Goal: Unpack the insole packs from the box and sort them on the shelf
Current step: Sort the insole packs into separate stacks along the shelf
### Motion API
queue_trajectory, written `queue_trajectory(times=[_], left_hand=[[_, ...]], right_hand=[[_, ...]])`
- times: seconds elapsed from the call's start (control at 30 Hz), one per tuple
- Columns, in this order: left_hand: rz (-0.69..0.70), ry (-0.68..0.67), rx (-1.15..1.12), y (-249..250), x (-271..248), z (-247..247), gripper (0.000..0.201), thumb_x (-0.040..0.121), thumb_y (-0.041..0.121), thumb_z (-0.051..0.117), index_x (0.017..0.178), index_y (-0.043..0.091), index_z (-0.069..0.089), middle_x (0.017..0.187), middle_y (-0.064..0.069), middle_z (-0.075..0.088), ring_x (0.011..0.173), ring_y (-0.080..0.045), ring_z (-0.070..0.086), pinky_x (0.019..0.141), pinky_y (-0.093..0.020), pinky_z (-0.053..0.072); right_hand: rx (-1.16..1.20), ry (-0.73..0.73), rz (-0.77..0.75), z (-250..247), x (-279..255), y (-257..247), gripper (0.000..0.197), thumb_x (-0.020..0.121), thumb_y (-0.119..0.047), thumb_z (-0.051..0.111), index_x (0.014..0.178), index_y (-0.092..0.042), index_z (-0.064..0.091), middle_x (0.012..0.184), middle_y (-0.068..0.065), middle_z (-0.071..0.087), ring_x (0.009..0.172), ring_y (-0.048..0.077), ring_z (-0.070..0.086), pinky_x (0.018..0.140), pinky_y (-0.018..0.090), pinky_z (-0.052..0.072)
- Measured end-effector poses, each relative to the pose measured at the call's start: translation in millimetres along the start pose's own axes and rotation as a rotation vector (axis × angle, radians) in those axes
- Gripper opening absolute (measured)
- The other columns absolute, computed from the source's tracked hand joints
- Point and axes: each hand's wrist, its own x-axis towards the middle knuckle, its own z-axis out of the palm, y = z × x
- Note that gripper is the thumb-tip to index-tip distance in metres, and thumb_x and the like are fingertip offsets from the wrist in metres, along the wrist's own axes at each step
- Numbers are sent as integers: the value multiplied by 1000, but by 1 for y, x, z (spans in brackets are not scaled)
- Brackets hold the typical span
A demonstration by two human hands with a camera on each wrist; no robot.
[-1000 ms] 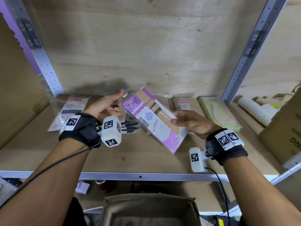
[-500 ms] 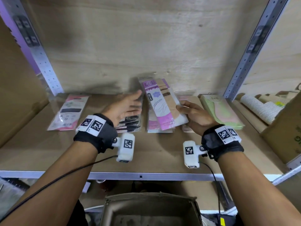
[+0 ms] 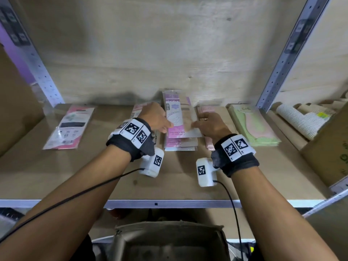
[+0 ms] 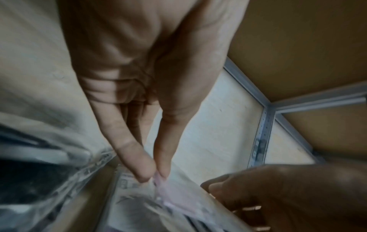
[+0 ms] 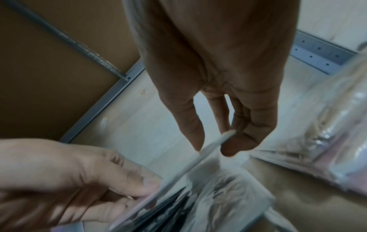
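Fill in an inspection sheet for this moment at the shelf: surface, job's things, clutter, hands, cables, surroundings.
Surface: brown shelf board with a metal front edge; packs lie in piles along the back.
Job's things: purple insole pack on top of the matching pile; pink-and-black pack alone at left; green-and-pink pile at right; open box below the shelf.
Clutter: striped rolled items in a carton at far right.
Hands: left hand pinches the purple pack's left edge; right hand pinches its right edge.
Cables: a black lead runs from each wrist camera, clear of the packs.
Surroundings: plywood back panel, perforated metal uprights.
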Motion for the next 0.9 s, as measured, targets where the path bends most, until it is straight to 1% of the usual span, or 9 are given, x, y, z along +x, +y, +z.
queue_trajectory(times=[0.07,0.13,0.3,0.43,0.57,0.63,0.77,0.83,0.9], left_hand=[[-18,10,182,4,2,2,40,78,21,84,109,2,69,99,-10,78,89,-20,75,89,-37,59],[-28,22,266,7,4,8,43,79,20,84,112,-2,67,102,-13,76,93,-24,74,90,-38,58],[-30,48,380,9,3,22,40,78,12,84,111,-3,67,110,-15,72,98,-29,72,88,-39,59],[-31,63,408,10,0,28,48,77,9,84,118,-3,62,115,-18,68,100,-33,70,88,-42,59],[-16,94,462,12,0,29,58,80,7,81,129,-3,52,113,-18,68,99,-33,70,86,-39,59],[8,119,485,14,0,29,56,80,7,81,128,-3,53,114,-19,68,100,-34,69,85,-38,59],[54,158,498,24,-3,17,25,85,10,77,103,-1,64,101,-16,71,88,-31,70,75,-35,58],[72,212,469,27,-4,-1,23,83,18,79,94,1,67,92,-14,70,81,-30,70,68,-36,57],[78,287,381,22,-6,-28,27,80,30,80,90,6,72,90,-13,72,79,-32,71,71,-38,59]], right_hand=[[-148,8,-3,0,-2,-1,61,81,-16,77,137,-5,54,135,11,59,123,28,57,102,31,46],[-267,25,-13,0,-6,0,63,83,-21,76,139,-7,50,137,10,56,123,25,54,88,24,41],[-368,1,-1,2,-15,0,54,87,-23,73,133,-7,51,129,9,56,100,19,52,76,24,40],[-375,-17,9,4,-16,-1,49,87,-20,72,130,-6,51,112,8,54,93,21,58,63,23,44],[-369,-31,7,6,-16,0,52,87,-20,72,133,-8,51,124,10,56,105,25,62,73,27,46],[-384,-32,-3,5,-16,0,54,87,-22,72,134,-8,51,129,10,55,105,25,61,75,27,45],[-393,32,-75,-1,-17,-3,55,89,-24,70,138,-10,50,136,10,55,115,24,57,82,22,41],[-376,45,-135,-4,-19,-5,52,90,-26,68,137,-11,53,132,9,59,110,22,58,81,19,43],[-312,48,-198,-5,-23,-9,42,91,-26,68,129,-14,59,121,8,65,107,22,62,86,24,46]])
